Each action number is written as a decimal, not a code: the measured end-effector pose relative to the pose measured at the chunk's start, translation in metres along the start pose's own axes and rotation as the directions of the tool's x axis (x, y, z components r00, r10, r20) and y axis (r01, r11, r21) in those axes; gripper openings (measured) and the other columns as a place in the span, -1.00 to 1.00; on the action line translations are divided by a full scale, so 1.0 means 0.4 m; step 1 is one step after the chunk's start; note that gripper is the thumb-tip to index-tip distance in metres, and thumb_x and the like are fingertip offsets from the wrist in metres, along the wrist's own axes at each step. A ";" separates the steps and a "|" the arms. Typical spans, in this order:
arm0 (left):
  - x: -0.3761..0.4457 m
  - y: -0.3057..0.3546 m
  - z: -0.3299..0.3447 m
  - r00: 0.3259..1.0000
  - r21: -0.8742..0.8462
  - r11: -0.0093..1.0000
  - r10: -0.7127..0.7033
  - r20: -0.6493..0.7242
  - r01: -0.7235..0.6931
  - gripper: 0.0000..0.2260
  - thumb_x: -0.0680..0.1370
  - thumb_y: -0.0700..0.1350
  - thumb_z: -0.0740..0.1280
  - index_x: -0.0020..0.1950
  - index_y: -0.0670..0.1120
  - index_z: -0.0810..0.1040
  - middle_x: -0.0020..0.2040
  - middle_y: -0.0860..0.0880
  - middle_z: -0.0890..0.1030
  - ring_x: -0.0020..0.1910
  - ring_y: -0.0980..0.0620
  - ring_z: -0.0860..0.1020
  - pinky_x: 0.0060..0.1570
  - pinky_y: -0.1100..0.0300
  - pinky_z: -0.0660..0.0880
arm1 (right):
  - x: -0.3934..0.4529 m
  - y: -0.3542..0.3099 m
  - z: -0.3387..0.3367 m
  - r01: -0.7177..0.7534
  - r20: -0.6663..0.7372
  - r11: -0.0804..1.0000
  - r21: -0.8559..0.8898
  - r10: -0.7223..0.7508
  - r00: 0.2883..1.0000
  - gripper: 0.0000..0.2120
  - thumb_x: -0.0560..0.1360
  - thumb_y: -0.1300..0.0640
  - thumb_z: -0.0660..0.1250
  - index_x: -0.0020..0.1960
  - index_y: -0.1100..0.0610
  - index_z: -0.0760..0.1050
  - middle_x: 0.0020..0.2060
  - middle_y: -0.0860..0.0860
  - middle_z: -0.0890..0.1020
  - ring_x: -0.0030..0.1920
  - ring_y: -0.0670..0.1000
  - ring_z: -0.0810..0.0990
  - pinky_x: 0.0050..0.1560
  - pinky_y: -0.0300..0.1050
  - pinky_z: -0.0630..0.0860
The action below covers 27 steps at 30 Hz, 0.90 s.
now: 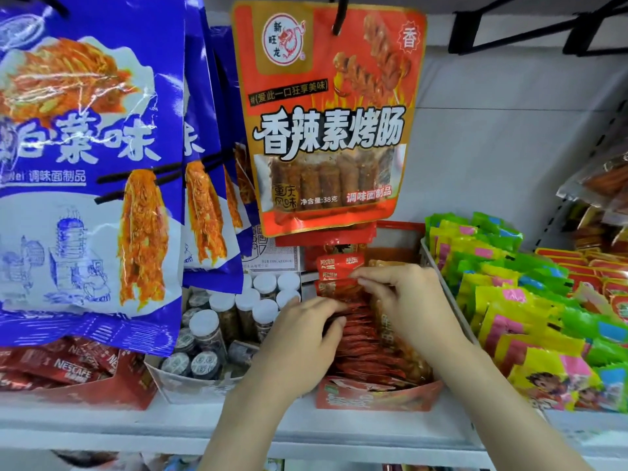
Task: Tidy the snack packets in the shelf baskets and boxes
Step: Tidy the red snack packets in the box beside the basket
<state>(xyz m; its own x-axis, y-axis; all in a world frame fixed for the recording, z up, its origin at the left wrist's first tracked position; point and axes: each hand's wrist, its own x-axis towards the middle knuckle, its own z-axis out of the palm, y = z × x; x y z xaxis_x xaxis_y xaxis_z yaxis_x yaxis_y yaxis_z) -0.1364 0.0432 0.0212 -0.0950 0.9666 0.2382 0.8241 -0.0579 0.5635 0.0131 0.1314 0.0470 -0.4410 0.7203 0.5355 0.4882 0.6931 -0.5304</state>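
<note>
A red cardboard box (375, 397) on the shelf holds a row of small red snack packets (362, 348) standing on edge. My left hand (299, 338) grips the near part of the row, thumb and fingers curled round the packets. My right hand (404, 300) reaches over the box and pinches the tops of the packets at the back. Two loose red packets (334, 265) stand up behind my fingers. Brown packets (390, 338) fill the box's right side, partly hidden by my right wrist.
A hanging orange-red sausage snack bag (328, 117) and blue noodle bags (85, 164) dangle above the shelf. Left of the box stand small white-capped jars (224, 321) and a Nescafe box (74, 372). A white basket (445, 294) of green and yellow packets sits right.
</note>
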 end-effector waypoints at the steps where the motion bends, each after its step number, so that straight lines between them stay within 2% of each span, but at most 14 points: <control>1: -0.001 0.000 0.000 1.000 0.000 1.000 0.011 -0.010 -0.011 -0.74 0.65 0.00 0.19 0.30 0.07 0.54 0.23 0.15 0.56 0.23 0.08 0.43 0.31 0.13 0.33 | 0.003 0.001 0.005 -0.004 0.032 1.000 -0.026 0.005 0.999 -0.84 0.50 0.21 0.43 0.01 0.02 0.71 -0.09 -0.05 0.73 -0.06 -0.14 0.68 0.07 -0.28 0.54; 4: -0.003 -0.006 0.000 0.996 -0.023 0.999 0.037 -0.077 -0.039 -0.78 0.63 0.00 0.26 0.24 0.07 0.58 0.16 0.18 0.58 0.16 0.13 0.48 0.22 0.21 0.39 | 0.014 0.011 0.016 -0.053 0.179 0.993 -0.101 0.070 0.981 -0.81 0.55 0.18 0.36 0.09 -0.01 0.68 0.00 -0.03 0.72 0.03 -0.04 0.67 0.09 -0.33 0.47; 6: -0.004 -0.011 -0.005 0.986 -0.030 0.998 0.045 -0.159 -0.050 -0.86 0.57 -0.02 0.37 0.11 0.05 0.64 0.05 0.19 0.59 0.06 0.17 0.51 0.08 0.25 0.45 | 0.019 0.017 0.020 -0.074 0.315 0.980 -0.187 0.131 0.940 -0.74 0.60 0.18 0.28 0.16 -0.06 0.64 0.07 -0.02 0.70 0.11 0.02 0.64 0.15 -0.26 0.48; 8: -0.001 -0.016 -0.009 0.972 -0.012 0.999 0.038 -0.234 -0.042 -0.94 0.51 -0.05 0.45 -0.03 0.02 0.67 -0.03 0.16 0.54 -0.01 0.16 0.47 -0.02 0.27 0.42 | 0.021 0.019 0.018 -0.078 0.384 0.971 -0.225 0.162 0.909 -0.69 0.61 0.21 0.23 0.20 -0.08 0.62 0.10 -0.01 0.68 0.13 0.05 0.62 0.15 -0.23 0.50; 11: 0.003 -0.019 -0.007 0.952 0.015 1.000 0.027 -0.304 -0.023 -0.93 0.48 -0.07 0.48 -0.06 0.00 0.67 0.05 0.10 0.44 0.09 0.15 0.35 0.03 0.29 0.34 | 0.030 0.018 0.005 -0.072 0.432 0.971 -0.230 0.168 0.886 -0.66 0.61 0.25 0.21 0.23 -0.07 0.60 0.14 -0.02 0.67 0.16 0.03 0.60 -0.04 -0.56 0.32; 12: 0.004 -0.019 -0.005 0.956 0.017 0.999 0.033 -0.291 -0.029 -0.91 0.50 -0.07 0.46 -0.01 0.01 0.65 0.13 0.09 0.44 0.15 0.15 0.34 0.09 0.27 0.35 | 0.036 0.016 0.002 -0.070 0.462 0.969 -0.237 0.176 0.869 -0.65 0.62 0.26 0.20 0.25 -0.07 0.59 0.17 -0.01 0.65 0.18 0.02 0.59 -0.07 -0.59 0.28; 14: 0.004 -0.018 0.003 0.981 -0.013 0.999 0.031 -0.194 -0.034 -0.84 0.58 -0.03 0.36 0.15 0.06 0.49 0.29 0.11 0.42 0.28 0.14 0.36 0.20 0.23 0.37 | 0.051 0.012 -0.004 -0.055 0.551 0.963 -0.263 0.197 0.811 -0.59 0.61 0.30 0.16 0.29 -0.10 0.55 0.22 -0.03 0.62 0.21 0.01 0.56 0.00 -0.52 0.31; 16: 0.002 -0.017 0.010 0.995 -0.052 0.999 -0.011 -0.096 0.006 -0.80 0.63 0.02 0.24 0.23 0.10 0.31 0.29 0.10 0.47 0.24 0.13 0.43 0.15 0.20 0.44 | 0.067 0.002 -0.021 -0.040 0.634 0.953 -0.301 0.231 0.738 -0.48 0.56 0.36 0.12 0.29 -0.14 0.54 0.22 -0.06 0.61 0.20 0.00 0.56 0.16 -0.33 0.43; 17: 0.002 -0.017 0.013 0.997 -0.050 0.999 -0.018 -0.075 0.015 -0.77 0.64 0.04 0.21 0.26 0.11 0.26 0.27 0.09 0.49 0.21 0.12 0.46 0.11 0.19 0.47 | 0.076 -0.003 -0.032 -0.044 0.631 0.946 -0.320 0.247 0.736 -0.45 0.51 0.38 0.11 0.25 -0.15 0.57 0.19 -0.06 0.62 0.17 -0.01 0.57 0.17 -0.27 0.46; 18: 0.002 -0.018 0.016 0.998 -0.038 0.999 -0.015 -0.068 0.013 -0.74 0.65 0.04 0.19 0.30 0.11 0.23 0.27 0.08 0.49 0.21 0.11 0.47 0.10 0.18 0.48 | 0.086 -0.004 -0.042 -0.067 0.586 0.943 -0.327 0.258 0.768 -0.46 0.47 0.38 0.13 0.19 -0.12 0.62 0.13 -0.07 0.65 0.13 -0.03 0.60 0.17 -0.25 0.48; 20: 0.003 -0.019 0.018 0.998 -0.021 1.000 0.003 -0.070 -0.005 -0.70 0.65 0.04 0.18 0.38 0.11 0.25 0.29 0.08 0.49 0.23 0.10 0.47 0.09 0.22 0.45 | 0.107 0.007 -0.051 -0.127 0.402 0.937 -0.327 0.259 0.878 -0.57 0.46 0.35 0.20 0.12 -0.03 0.66 0.03 -0.03 0.71 0.07 -0.04 0.64 0.18 -0.18 0.53; 21: 0.004 -0.020 0.018 0.997 -0.024 1.000 0.006 -0.078 -0.008 -0.69 0.66 0.04 0.18 0.39 0.10 0.27 0.28 0.08 0.49 0.24 0.09 0.46 0.08 0.24 0.42 | 0.115 0.013 -0.045 -0.146 0.317 0.927 -0.345 0.262 0.911 -0.63 0.47 0.31 0.24 0.11 -0.01 0.66 0.00 0.00 0.71 0.07 0.00 0.65 0.17 -0.10 0.55; 24: 0.006 -0.027 0.021 0.996 -0.040 0.999 0.006 -0.088 -0.010 -0.72 0.66 0.03 0.16 0.38 0.09 0.34 0.24 0.11 0.52 0.23 0.11 0.44 0.09 0.24 0.40 | 0.120 0.024 -0.004 -0.170 0.239 0.891 -0.421 0.290 0.927 -0.78 0.49 0.13 0.38 0.11 -0.05 0.65 0.03 0.07 0.68 0.09 0.09 0.62 0.13 0.01 0.55; 27: 0.007 -0.030 0.020 0.996 -0.010 0.999 0.045 -0.071 -0.046 -0.77 0.67 0.01 0.16 0.28 0.05 0.48 0.18 0.13 0.56 0.20 0.10 0.42 0.18 0.21 0.37 | 0.114 0.029 0.036 -0.117 0.232 0.863 -0.491 0.259 0.938 -0.73 0.45 0.02 0.46 0.15 -0.06 0.63 0.11 0.05 0.60 0.18 0.13 0.52 0.15 0.03 0.51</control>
<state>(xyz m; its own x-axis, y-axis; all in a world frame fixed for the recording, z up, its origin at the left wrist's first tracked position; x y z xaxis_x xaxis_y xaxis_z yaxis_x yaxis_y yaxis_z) -0.1420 0.0486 0.0089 -0.0972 0.9428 0.3190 0.8217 -0.1049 0.5601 -0.0121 0.1727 0.0556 -0.4621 0.8612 0.2119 0.8427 0.5008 -0.1976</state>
